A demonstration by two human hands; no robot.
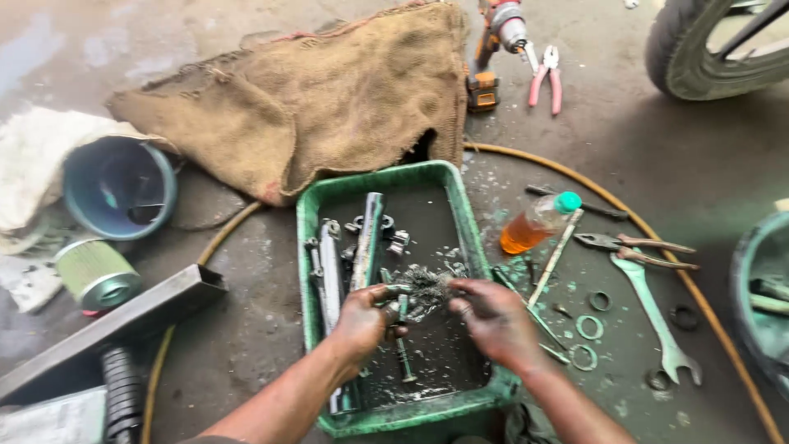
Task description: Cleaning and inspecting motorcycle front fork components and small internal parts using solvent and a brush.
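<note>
A green plastic tray sits on the floor, holding dark liquid and several metal parts: shafts, bolts and small fittings. My left hand is over the tray, its fingers closed on a small metal part with a long bolt just beside it. My right hand reaches in from the right, its fingers on a wad of steel wool that lies against the part. Both hands are greasy.
A burlap sack lies beyond the tray, a blue bucket and a cylindrical filter to the left. To the right lie an orange-liquid bottle, pliers, a spanner, rings and a yellow hose. A tyre stands far right.
</note>
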